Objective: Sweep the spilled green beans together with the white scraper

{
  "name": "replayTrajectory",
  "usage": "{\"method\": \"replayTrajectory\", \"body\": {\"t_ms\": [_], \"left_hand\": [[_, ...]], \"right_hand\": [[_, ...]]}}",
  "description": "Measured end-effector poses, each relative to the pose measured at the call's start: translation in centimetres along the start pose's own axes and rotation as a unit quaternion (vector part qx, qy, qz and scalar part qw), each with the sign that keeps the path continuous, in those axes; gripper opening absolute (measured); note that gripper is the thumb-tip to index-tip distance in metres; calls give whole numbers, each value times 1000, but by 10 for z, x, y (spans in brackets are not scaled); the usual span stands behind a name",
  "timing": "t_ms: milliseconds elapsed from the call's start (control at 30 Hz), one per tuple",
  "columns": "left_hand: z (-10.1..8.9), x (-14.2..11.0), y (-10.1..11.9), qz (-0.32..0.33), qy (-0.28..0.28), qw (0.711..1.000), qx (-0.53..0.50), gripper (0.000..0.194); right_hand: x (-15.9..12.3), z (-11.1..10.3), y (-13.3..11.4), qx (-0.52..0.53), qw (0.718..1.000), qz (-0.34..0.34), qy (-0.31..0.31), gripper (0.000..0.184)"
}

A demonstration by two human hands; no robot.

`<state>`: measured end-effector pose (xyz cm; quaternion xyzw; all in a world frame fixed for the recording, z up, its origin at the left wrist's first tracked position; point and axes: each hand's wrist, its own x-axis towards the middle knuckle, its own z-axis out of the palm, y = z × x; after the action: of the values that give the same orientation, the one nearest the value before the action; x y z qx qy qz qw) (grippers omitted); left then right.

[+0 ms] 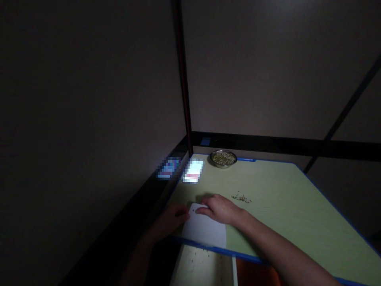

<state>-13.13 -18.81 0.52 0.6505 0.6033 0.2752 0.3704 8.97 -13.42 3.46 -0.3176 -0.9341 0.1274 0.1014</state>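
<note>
A white sheet of paper (pixel 205 230) lies at the near left edge of a pale green table (pixel 282 206) with a blue rim. My left hand (pixel 171 220) rests at the sheet's left corner, fingers curled against it. My right hand (pixel 222 208) lies on the sheet's top edge, fingers bent and pressed down on the paper. A small scatter of seeds (pixel 241 197) lies on the table just right of my right hand. A metal bowl (pixel 223 158) filled with greenish seeds stands at the far edge.
A lit screen (pixel 193 171) lies on the table's far left corner, another glowing one (pixel 168 167) just off the table. Dark walls and a dark frame post (pixel 183 79) close in behind. The room is dim. A pale surface (pixel 202 266) shows below the table edge.
</note>
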Motion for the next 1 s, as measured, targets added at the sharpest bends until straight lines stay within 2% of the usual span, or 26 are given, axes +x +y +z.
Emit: {"method": "replayTrajectory", "body": {"t_ms": [333,567,700,767,867,933,1000], "left_hand": [[-1,-2,2,-12,-34,999,-5,34],[-6,-15,9,-3,-56,998,10,27],[-12,-20,28,19,-56,998,-15,28],[-11,-17,40,30,-21,999,-35,32],[0,-4,56,58,13,997,-51,35],[10,5,66,98,6,993,-58,33],[20,12,74,134,-27,990,-41,27]], "right_hand": [[-3,-2,-3,0,1000,-14,7,45],[-14,-10,-17,-26,999,-5,20,44],[-25,-26,-21,-9,999,6,48,36],[-32,-36,-19,19,997,29,63,26],[-46,-51,-13,52,993,68,76,16],[-54,-58,-12,66,991,82,84,15],[-62,-62,-13,87,988,87,94,16]]}}
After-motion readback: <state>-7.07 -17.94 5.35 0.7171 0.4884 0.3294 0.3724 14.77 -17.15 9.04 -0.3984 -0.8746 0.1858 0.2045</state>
